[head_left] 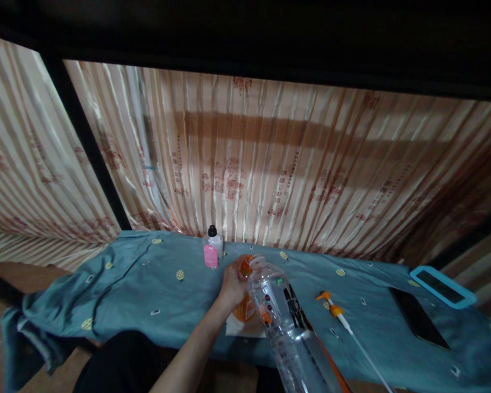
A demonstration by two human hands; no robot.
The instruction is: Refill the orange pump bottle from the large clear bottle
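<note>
My left hand (234, 285) is closed around the upper part of an orange bottle (245, 310). The orange bottle stands on a small white sheet (235, 327) near the front edge of the cloth. A large clear plastic bottle (284, 322) with a black-and-silver label is tilted, its open mouth right at the top of the orange bottle. Whether liquid runs between the two I cannot make out. My right hand does not show. To the right lies an orange-and-white pump head (334, 310) with a long tube.
A blue-green patterned cloth (180, 300) covers the surface. A small bottle with a pink label (211, 255) stands at the back. On the right lie a black phone (418, 316) and a light-blue framed object (427, 273). Dark metal posts (85, 136) and a striped curtain (245, 136) border it.
</note>
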